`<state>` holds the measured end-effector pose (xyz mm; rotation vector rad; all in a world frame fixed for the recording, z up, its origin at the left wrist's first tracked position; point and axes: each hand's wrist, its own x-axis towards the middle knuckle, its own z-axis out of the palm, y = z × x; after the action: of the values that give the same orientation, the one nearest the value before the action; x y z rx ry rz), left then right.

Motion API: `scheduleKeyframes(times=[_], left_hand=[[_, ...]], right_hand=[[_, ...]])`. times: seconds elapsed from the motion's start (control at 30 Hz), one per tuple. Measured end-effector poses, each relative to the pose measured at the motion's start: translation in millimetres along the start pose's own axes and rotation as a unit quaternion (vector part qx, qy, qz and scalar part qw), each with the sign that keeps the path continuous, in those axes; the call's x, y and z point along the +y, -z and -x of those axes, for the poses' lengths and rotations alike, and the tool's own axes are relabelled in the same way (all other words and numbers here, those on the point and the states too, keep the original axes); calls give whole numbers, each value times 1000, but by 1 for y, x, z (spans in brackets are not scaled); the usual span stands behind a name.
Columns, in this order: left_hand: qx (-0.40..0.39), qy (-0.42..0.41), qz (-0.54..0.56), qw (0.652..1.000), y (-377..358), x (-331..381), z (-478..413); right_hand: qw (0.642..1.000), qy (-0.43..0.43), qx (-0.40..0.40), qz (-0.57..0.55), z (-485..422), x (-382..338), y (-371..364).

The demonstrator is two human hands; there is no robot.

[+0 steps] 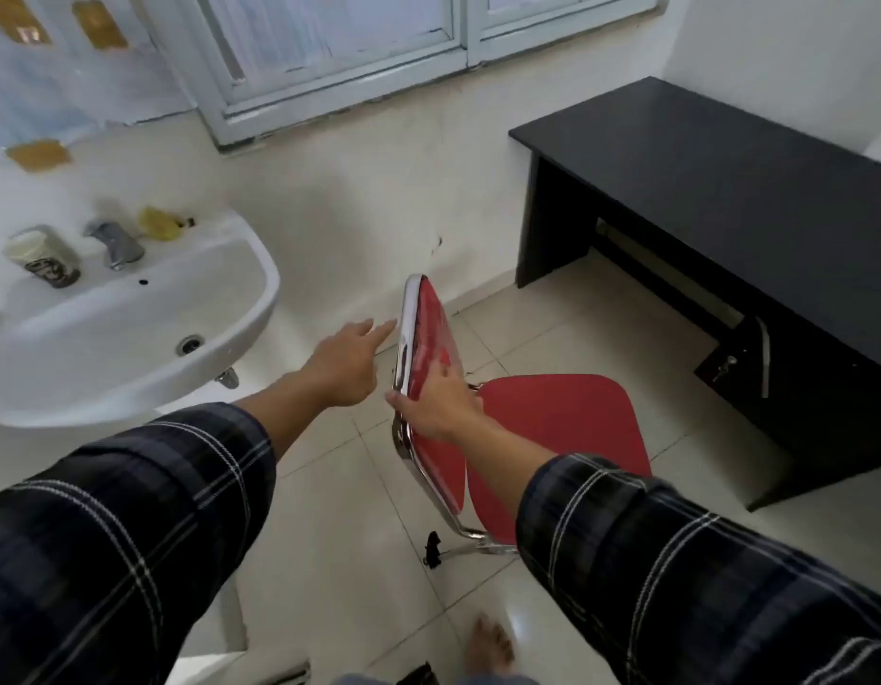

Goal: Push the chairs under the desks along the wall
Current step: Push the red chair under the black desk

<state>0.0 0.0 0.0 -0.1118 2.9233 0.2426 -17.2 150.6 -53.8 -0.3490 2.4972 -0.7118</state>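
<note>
Red chair [552, 427] stood out on the tiles, left of the black bench [725, 200], not yet under it. Right hand [436, 405] gripped the backrest edge; left hand [347, 365] open, fingertips near the frame (contact unclear). Push remained.

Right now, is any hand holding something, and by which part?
The right hand holds the chair by its backrest frame. The left hand is open, holding nothing.
</note>
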Motion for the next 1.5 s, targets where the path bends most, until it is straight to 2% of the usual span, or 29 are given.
scheduleKeyframes(times=[0.13,0.27,0.43,0.5,0.6,0.7,0.8,0.87,0.9,0.97,1.0,1.03,1.07,1.13,1.17,1.2,1.37,1.5], left_hand=[[-7,-8,92,996,5,6,-42],[-68,-42,59,995,5,10,-97],[-110,-6,73,991,-11,9,-146],[-105,9,97,990,-15,8,-155],[-64,35,195,978,-19,3,-169],[-39,129,325,936,-21,1,-178],[-73,222,482,844,-22,0,-185],[-123,256,554,783,-23,3,-182],[-142,265,571,764,-24,3,-182],[-167,269,580,751,-25,3,-183],[-174,265,579,751,-26,2,-183],[-179,259,580,751,-25,1,-184],[-187,253,578,753,-26,1,-183],[-191,249,577,754,-25,0,-180],[-192,248,577,754,-24,-1,-179],[-190,250,578,754,-23,-1,-178],[-183,268,587,741,-22,-3,-163],[-196,284,624,701,-27,4,-148]], right_hand=[[999,-9,-23,-47,-7,-8,-2],[996,-33,-36,-80,-17,-17,1],[987,-104,-13,-120,-32,-36,2],[985,-116,1,-127,-34,-39,-1],[981,-135,34,-135,-34,-44,-9],[976,-132,117,-127,-26,-48,-23],[946,-151,243,-154,-12,-52,-47],[889,-205,326,-248,0,-61,-67],[851,-240,357,-300,5,-68,-77],[763,-335,387,-394,8,-81,-95],[705,-388,380,-456,9,-87,-99],[628,-425,360,-544,7,-92,-100],[529,-431,337,-648,6,-97,-98],[319,-360,304,-822,1,-102,-89],[238,-322,308,-863,-2,-101,-85],[197,-304,322,-875,-5,-99,-84],[116,-296,381,-868,-3,-87,-76],[88,-261,405,-872,13,-72,-73]])
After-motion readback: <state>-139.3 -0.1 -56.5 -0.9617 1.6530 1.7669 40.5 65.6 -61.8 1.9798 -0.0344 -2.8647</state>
